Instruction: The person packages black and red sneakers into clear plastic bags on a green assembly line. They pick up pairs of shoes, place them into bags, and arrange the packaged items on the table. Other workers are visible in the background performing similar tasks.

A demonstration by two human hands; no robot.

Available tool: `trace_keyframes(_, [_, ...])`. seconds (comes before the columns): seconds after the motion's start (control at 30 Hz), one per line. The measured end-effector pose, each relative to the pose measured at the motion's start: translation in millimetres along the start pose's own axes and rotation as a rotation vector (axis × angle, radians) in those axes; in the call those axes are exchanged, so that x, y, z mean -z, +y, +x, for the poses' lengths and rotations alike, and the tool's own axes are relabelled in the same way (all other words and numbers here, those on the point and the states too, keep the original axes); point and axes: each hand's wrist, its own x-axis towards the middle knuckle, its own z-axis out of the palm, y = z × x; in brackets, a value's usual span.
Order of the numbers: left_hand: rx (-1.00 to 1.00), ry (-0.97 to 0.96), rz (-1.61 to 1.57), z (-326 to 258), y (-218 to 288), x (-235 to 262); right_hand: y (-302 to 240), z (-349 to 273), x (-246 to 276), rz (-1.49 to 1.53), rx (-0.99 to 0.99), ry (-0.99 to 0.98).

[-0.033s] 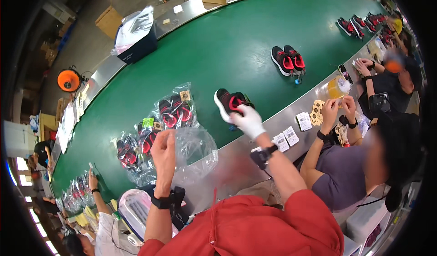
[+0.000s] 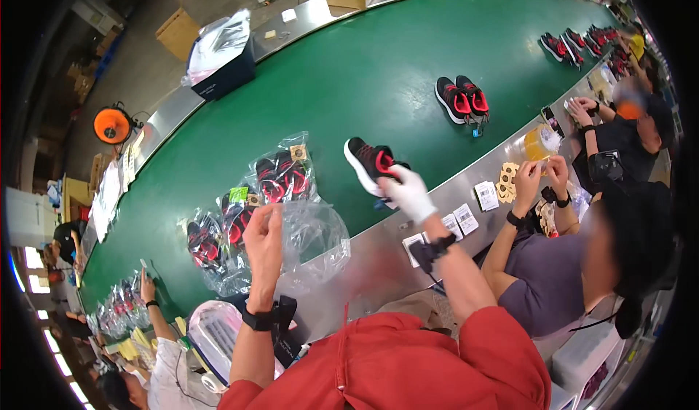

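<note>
My left hand [image 2: 263, 244] pinches the edge of a clear plastic bag [image 2: 320, 239], which spreads to its right over the belt's near edge. In a white glove, my right hand [image 2: 409, 195] has its fingers closed at the heel of a black-and-red sneaker [image 2: 365, 161] with a white sole. Most of a second shoe beside it is hidden by the glove. Left of these, bagged sneakers [image 2: 280, 178] lie on the green belt [image 2: 349, 82], with more bagged pairs [image 2: 204, 242] nearer the left.
Another pair of sneakers [image 2: 461, 100] stands farther right on the belt. White tags [image 2: 464, 219] and brown cardboard pieces [image 2: 507, 183] lie on the metal ledge. A co-worker's hands [image 2: 542, 173] are close on my right. A dark bin [image 2: 222, 68] sits across the belt.
My right hand has shifted slightly right and toward me, and the sneaker's angle has changed a little. More white tags show beside my wrist. My left hand stays nearly in place with the bag.
</note>
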Motion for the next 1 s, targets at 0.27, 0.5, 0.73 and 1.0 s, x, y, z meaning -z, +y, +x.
trace_keyframes(0.27, [0.078, -0.163, -0.356, -8, 22, 10, -55, -110, -9, 0.951, 0.003, -0.234])
trace_keyframes(0.5, [-0.252, -0.39, 0.044, -69, 5, -18, -46, -139, -92, -0.956, 0.651, -0.254])
trace_keyframes(0.73, [-0.459, -0.313, 0.134, -23, 26, -21, -99, -184, -124, -1.278, 1.072, -0.633])
trace_keyframes(1.0, [-0.719, -0.662, 0.329, -98, 7, 17, -19, -155, -107, -1.078, 0.723, -0.178])
